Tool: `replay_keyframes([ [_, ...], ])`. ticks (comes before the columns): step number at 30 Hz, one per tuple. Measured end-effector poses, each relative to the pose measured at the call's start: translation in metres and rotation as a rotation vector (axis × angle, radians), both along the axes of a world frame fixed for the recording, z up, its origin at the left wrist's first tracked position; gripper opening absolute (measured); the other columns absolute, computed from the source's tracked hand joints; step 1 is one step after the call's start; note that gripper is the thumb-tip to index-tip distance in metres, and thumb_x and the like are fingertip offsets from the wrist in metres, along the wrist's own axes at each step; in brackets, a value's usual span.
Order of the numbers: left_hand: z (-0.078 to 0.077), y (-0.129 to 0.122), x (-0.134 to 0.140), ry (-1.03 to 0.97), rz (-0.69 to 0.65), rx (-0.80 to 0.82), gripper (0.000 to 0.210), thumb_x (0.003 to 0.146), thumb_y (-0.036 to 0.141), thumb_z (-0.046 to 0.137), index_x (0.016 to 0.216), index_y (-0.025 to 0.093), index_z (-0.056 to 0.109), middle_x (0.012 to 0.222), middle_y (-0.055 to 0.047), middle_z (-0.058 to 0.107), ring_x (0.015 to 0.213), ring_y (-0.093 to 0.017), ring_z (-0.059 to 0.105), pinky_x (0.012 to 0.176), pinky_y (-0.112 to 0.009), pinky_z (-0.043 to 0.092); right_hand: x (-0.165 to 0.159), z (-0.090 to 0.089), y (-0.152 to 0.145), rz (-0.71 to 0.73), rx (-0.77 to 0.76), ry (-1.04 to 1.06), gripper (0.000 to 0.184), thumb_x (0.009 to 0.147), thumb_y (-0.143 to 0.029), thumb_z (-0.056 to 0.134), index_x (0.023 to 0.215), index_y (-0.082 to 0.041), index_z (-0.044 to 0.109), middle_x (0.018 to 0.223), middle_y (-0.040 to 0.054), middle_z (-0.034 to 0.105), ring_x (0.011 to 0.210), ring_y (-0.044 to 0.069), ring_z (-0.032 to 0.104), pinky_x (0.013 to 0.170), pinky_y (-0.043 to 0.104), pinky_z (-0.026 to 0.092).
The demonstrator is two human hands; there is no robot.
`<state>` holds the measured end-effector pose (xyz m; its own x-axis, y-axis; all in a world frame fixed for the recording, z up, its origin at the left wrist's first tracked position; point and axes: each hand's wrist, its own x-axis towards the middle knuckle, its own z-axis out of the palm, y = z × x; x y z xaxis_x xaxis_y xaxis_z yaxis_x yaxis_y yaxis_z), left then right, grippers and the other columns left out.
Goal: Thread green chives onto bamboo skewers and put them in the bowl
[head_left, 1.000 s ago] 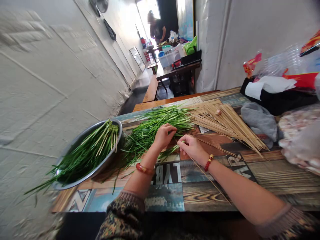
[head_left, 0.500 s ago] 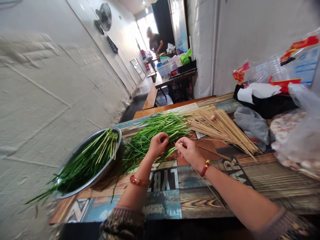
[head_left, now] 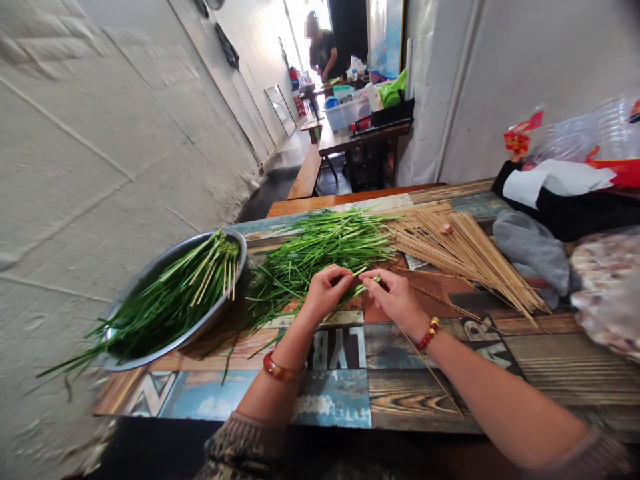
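My right hand (head_left: 397,300) is closed in a pinch on a few green chives (head_left: 361,289), their pale ends showing at the fingertips. My left hand (head_left: 327,290) is also closed, its thumb and forefinger pinching at a chive stalk close to the right fingertips. A thin bamboo skewer (head_left: 433,377) slants out below my right palm; whether that hand grips it is hidden. Just beyond both hands lies a loose heap of chives (head_left: 325,243). A spread of bamboo skewers (head_left: 465,257) lies to the right, with a small pinkish piece (head_left: 447,229) on top.
At left a metal basin (head_left: 170,350) holds chives bunched on skewers. To the right are a grey plastic bag (head_left: 533,250) and a clear bag of pale pieces (head_left: 607,293). A person (head_left: 323,53) stands at the far end, past another table with bins (head_left: 345,115).
My left hand has moved in toward the right hand, so their fingertips now nearly meet at the chives. The view has tilted down and shifted slightly.
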<state>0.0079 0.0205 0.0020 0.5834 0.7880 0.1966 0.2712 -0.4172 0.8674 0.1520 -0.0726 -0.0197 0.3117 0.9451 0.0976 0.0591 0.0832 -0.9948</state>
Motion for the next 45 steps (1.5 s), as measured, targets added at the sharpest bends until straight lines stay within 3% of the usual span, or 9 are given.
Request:
replay_keyframes([
  [3,0.004,-0.004,0.000,0.023,-0.018,0.094,0.017,0.081,0.028,0.062,0.075,0.014,0.070,0.074,-0.004,0.066,0.071,-0.013,0.058,0.064,-0.022,0.045,0.002,-0.002,0.000,-0.005,-0.017,-0.003,0.033,0.085,-0.044,0.057,0.096,-0.015,0.069,0.059,-0.0032,0.053,0.046,0.009,0.044,0.043,0.022,0.034],
  [8,0.001,-0.009,0.001,-0.015,-0.016,0.033,0.017,0.084,0.024,0.059,0.087,0.014,0.073,0.080,-0.006,0.068,0.074,-0.013,0.061,0.068,-0.024,0.045,0.000,0.002,-0.006,0.017,-0.054,-0.070,0.033,0.086,-0.042,0.057,0.099,-0.015,0.069,0.060,-0.0023,0.055,0.048,0.010,0.047,0.045,0.022,0.036],
  [14,-0.001,-0.012,-0.002,-0.022,0.014,0.000,0.015,0.082,0.021,0.060,0.076,0.013,0.072,0.072,-0.003,0.066,0.065,-0.011,0.057,0.060,-0.022,0.042,-0.005,0.004,-0.011,0.018,-0.065,-0.192,0.030,0.087,-0.040,0.057,0.100,-0.016,0.071,0.058,-0.0023,0.055,0.049,0.010,0.047,0.045,0.021,0.036],
  [30,0.007,-0.018,-0.001,-0.015,0.020,0.074,0.014,0.081,0.017,0.061,0.071,0.013,0.070,0.068,-0.001,0.066,0.059,-0.008,0.053,0.055,-0.020,0.038,-0.005,-0.001,-0.010,0.000,-0.050,-0.183,0.026,0.087,-0.037,0.058,0.099,-0.017,0.071,0.062,-0.0019,0.057,0.047,0.008,0.045,0.043,0.021,0.034],
  [45,0.001,-0.018,-0.002,0.028,-0.006,0.268,0.012,0.083,0.015,0.060,0.076,0.015,0.070,0.071,-0.002,0.065,0.066,-0.010,0.058,0.060,-0.021,0.041,-0.005,-0.005,-0.010,-0.011,-0.083,-0.128,0.029,0.087,-0.038,0.058,0.102,-0.016,0.071,0.060,-0.0026,0.054,0.047,0.008,0.041,0.044,0.021,0.034],
])
